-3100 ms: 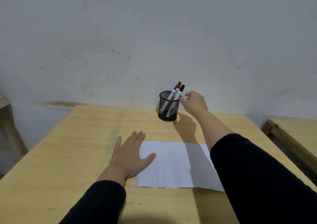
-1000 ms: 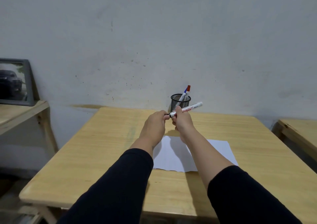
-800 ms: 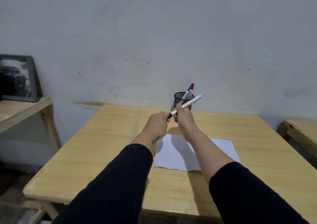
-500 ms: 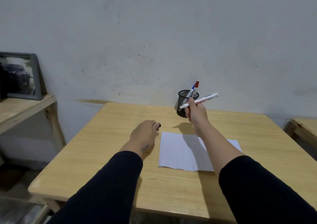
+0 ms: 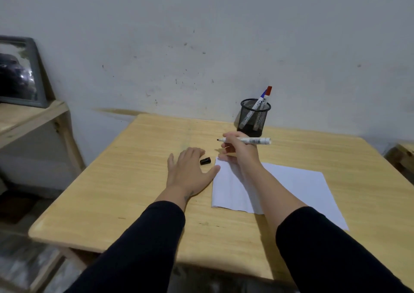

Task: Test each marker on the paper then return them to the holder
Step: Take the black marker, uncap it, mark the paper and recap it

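The right hand gripped an uncapped marker about the middle of its barrel and held it nearly level above the counter, black tip pointing toward the left hand. The barrel was slim, white and smooth, with a printed label near the back end. Held that way, the tip sat just beyond the far corner of the paper, probably so it could be tipped down to make a test stroke.

The left hand lay flat and unclenched on the wood, fingers spread, grasping nothing. Its thumb reached to the paper's near-left edge, likely to keep the sheet from sliding under the marker. The cap, a short black plastic cylinder, lay on its side on the counter between the two hands, just beside the left index finger, where it could be picked up again easily for recapping.

The paper was a plain white sheet, thin, with a slightly wavy near edge, and it lay under the right forearm. No marks showed on the part in view.

Beyond the right hand stood the holder, a round black wire-mesh cup near the wall. Two more markers leaned in it, one with a red cap and one with a blue cap, both apparently awaiting their tests. The counter was pale, smooth-grained wood with rounded edges.
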A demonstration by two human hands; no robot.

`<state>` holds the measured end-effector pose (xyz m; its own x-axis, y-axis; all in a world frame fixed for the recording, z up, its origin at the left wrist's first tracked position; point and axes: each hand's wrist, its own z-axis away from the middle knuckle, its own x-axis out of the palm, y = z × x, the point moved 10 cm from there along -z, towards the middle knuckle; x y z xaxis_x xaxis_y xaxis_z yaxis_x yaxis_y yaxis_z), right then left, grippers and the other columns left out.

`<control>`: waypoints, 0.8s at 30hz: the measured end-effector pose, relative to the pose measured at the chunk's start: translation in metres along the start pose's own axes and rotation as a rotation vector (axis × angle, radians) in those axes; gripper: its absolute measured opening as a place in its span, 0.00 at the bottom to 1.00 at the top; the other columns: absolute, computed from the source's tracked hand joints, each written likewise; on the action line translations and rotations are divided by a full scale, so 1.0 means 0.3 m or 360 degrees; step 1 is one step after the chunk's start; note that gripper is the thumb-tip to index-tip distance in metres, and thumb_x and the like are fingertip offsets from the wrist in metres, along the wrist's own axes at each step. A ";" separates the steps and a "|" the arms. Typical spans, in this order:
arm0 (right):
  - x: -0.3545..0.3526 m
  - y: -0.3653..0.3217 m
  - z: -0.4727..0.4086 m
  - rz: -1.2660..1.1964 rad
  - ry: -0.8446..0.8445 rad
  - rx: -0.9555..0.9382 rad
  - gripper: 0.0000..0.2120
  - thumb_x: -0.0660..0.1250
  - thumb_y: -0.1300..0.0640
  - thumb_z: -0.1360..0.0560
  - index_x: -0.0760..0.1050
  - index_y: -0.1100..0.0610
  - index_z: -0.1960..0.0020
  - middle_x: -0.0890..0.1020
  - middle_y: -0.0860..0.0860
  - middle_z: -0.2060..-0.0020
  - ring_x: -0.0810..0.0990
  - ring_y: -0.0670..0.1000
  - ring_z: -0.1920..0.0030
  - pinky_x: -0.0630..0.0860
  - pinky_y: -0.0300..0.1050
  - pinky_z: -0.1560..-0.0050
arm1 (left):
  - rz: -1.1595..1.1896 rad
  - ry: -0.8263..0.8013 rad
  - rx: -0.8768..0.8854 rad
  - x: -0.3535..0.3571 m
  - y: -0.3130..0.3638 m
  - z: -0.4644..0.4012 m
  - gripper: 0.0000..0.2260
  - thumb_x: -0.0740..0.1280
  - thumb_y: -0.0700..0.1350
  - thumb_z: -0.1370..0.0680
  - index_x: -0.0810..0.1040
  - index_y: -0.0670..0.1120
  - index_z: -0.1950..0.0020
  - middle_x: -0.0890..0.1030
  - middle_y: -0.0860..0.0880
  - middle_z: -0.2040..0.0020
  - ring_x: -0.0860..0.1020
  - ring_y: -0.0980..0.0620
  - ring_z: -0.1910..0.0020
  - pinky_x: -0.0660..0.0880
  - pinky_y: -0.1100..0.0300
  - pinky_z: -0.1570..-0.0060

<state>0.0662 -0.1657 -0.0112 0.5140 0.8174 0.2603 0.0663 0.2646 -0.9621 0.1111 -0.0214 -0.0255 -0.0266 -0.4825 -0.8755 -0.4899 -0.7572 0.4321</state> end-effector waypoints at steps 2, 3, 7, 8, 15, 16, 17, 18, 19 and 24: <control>0.006 0.020 -0.017 0.0011 0.0004 0.0010 0.05 0.63 0.67 0.24 0.77 0.62 0.55 0.75 0.55 0.67 0.74 0.49 0.70 0.80 0.42 0.69 | -0.0024 -0.0019 0.0013 0.004 0.002 -0.004 0.28 0.59 0.66 0.29 0.67 0.54 0.33 0.69 0.57 0.33 0.65 0.55 0.31 0.48 0.42 0.27; 0.004 0.029 -0.023 0.0015 0.0022 0.0007 0.06 0.64 0.66 0.24 0.77 0.62 0.57 0.75 0.56 0.68 0.74 0.49 0.71 0.80 0.43 0.70 | -0.0032 -0.0019 0.0019 0.004 0.003 -0.006 0.28 0.60 0.67 0.29 0.67 0.55 0.33 0.69 0.57 0.33 0.65 0.55 0.31 0.48 0.42 0.27; -0.010 0.033 -0.032 0.0234 0.0105 -0.0103 0.17 0.70 0.52 0.25 0.76 0.63 0.65 0.76 0.57 0.72 0.73 0.49 0.78 0.71 0.38 0.81 | -0.0071 -0.0035 0.0024 0.011 0.004 -0.013 0.28 0.59 0.67 0.29 0.67 0.55 0.33 0.68 0.56 0.32 0.64 0.54 0.30 0.48 0.41 0.27; -0.013 0.026 -0.031 0.0346 0.0134 -0.0140 0.19 0.70 0.50 0.25 0.75 0.63 0.67 0.76 0.56 0.75 0.72 0.48 0.80 0.69 0.36 0.81 | -0.0084 -0.0042 0.0026 0.014 0.004 -0.013 0.28 0.59 0.67 0.29 0.67 0.55 0.33 0.68 0.56 0.32 0.64 0.54 0.30 0.48 0.41 0.27; -0.045 0.005 -0.040 0.0626 0.0400 -0.0269 0.13 0.68 0.56 0.27 0.73 0.60 0.68 0.78 0.56 0.70 0.76 0.49 0.74 0.72 0.34 0.74 | -0.0266 -0.0267 0.0019 0.058 -0.002 -0.019 0.35 0.51 0.69 0.27 0.55 0.54 0.24 0.51 0.55 0.21 0.47 0.54 0.22 0.40 0.38 0.27; -0.045 0.011 -0.041 0.0585 0.0391 -0.0257 0.13 0.67 0.57 0.27 0.72 0.60 0.68 0.78 0.57 0.69 0.76 0.50 0.73 0.74 0.36 0.73 | -0.0303 -0.0303 0.0023 0.066 -0.003 -0.018 0.35 0.50 0.69 0.26 0.52 0.54 0.23 0.48 0.55 0.21 0.44 0.54 0.22 0.39 0.38 0.27; -0.042 0.013 -0.040 0.0541 0.0373 -0.0245 0.13 0.67 0.57 0.27 0.72 0.60 0.69 0.78 0.58 0.69 0.77 0.51 0.72 0.75 0.38 0.71 | -0.0320 -0.0324 0.0026 0.069 -0.004 -0.017 0.35 0.49 0.69 0.26 0.51 0.54 0.22 0.47 0.55 0.21 0.43 0.54 0.22 0.39 0.37 0.27; -0.040 0.016 -0.039 0.0499 0.0357 -0.0234 0.13 0.67 0.58 0.27 0.72 0.60 0.69 0.77 0.59 0.69 0.76 0.51 0.71 0.76 0.39 0.71 | -0.0325 -0.0333 0.0027 0.070 -0.004 -0.016 0.35 0.48 0.69 0.26 0.50 0.54 0.22 0.46 0.55 0.21 0.42 0.54 0.22 0.39 0.37 0.27; -0.039 0.019 -0.039 0.0470 0.0344 -0.0221 0.14 0.67 0.59 0.27 0.71 0.59 0.70 0.77 0.59 0.69 0.76 0.52 0.71 0.76 0.40 0.70 | -0.0328 -0.0335 0.0031 0.070 -0.004 -0.015 0.35 0.48 0.69 0.26 0.50 0.54 0.22 0.46 0.56 0.21 0.42 0.54 0.22 0.39 0.37 0.27; -0.042 0.029 -0.044 0.0489 0.0331 -0.0206 0.13 0.67 0.58 0.27 0.72 0.60 0.68 0.77 0.57 0.69 0.77 0.50 0.70 0.75 0.36 0.73 | -0.0363 -0.0345 0.0046 0.072 -0.001 -0.013 0.35 0.47 0.69 0.25 0.49 0.54 0.22 0.46 0.55 0.21 0.42 0.54 0.22 0.39 0.37 0.27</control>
<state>0.0717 -0.1804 -0.0239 0.6880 0.7240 -0.0508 -0.0169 -0.0540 -0.9984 0.1140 -0.0335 -0.0438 -0.0966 -0.1940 -0.9762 -0.5292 -0.8207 0.2155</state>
